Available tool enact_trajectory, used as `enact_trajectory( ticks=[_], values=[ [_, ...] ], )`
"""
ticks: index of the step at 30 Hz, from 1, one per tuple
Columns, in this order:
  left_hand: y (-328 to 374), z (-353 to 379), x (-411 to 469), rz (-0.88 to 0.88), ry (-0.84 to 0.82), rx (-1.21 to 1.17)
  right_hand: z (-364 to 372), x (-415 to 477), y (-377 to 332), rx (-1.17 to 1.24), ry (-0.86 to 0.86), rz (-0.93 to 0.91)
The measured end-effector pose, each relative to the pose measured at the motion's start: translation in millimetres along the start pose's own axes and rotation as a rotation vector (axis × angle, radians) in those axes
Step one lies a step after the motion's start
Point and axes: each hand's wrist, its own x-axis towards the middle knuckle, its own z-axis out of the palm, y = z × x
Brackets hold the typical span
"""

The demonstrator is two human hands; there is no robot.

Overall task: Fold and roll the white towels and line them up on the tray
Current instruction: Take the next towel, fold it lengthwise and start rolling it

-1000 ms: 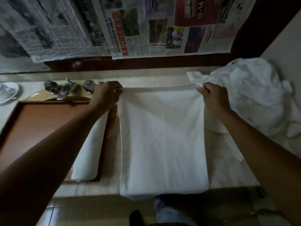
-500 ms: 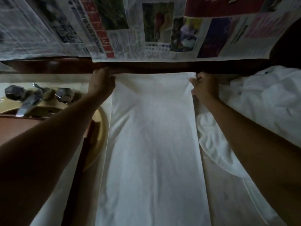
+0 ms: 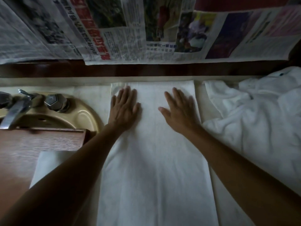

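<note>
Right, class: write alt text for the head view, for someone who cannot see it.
Left hand and right hand press flat on the far end of a long folded white towel on a counter. A wooden tray holding another towel sits left over a beige sink; a heap of white towels lies right.

— What covers the wall?
— Newspaper (image 3: 146, 30): overlapping sheets with colour photos, red headline bands and dense print.
— And under it?
— A dark wood rail (image 3: 146, 70) runs the full width. Below that a pale lip, then the pale counter (image 3: 91, 95).
— Anything set into it?
— At the left, a tan sink (image 3: 86, 115) with a rounded rim. A metal tap (image 3: 14, 111), blurred, reaches over the bowl. Just to its right a faceted metal knob (image 3: 53, 99) stands on the rim.
— How is the light?
— Dim. The far strip of counter catches the most light, and the edges of the view fall dark.
</note>
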Motion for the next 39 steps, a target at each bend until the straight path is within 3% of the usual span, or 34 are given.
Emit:
enact_trajectory(
  ticks=[5,8,11,13,16,20,24,27,30,34,39],
  values=[
    [-37,-14,1,-0.097,-0.032,0.102,-14,2,54,-0.08,0.032,0.129],
    [-18,-20,-9,-0.077,0.053,0.093,-22,-13,23,0.031,0.049,0.189],
    [29,-5,-46,0.068,0.097,0.007,-12,-51,-35,0.06,0.078,0.06],
    [42,13,-78,0.142,0.02,0.011,-1,-79,-52,0.035,0.039,-0.025],
    [12,18,-93,0.098,-0.012,0.016,-2,-88,-18,-0.062,0.027,-0.042],
    [-14,1,-98,0.01,-0.034,0.094,-22,-87,27,-0.082,0.024,0.104],
    [38,4,-142,0.067,0.017,0.016,-26,-132,-22,0.024,0.142,0.123],
    [67,25,-189,0.139,-0.02,-0.035,-9,-182,-60,0.05,0.068,0.015],
    [39,30,-210,0.153,-0.009,-0.036,-3,-198,-31,-0.038,0.079,-0.023],
    [-1,18,-229,0.039,0.036,-0.027,-17,-205,8,-0.052,0.151,0.032],
    [56,23,-277,0.095,0.075,-0.19,-17,-254,-79,0.121,0.071,0.099]
  ],
)
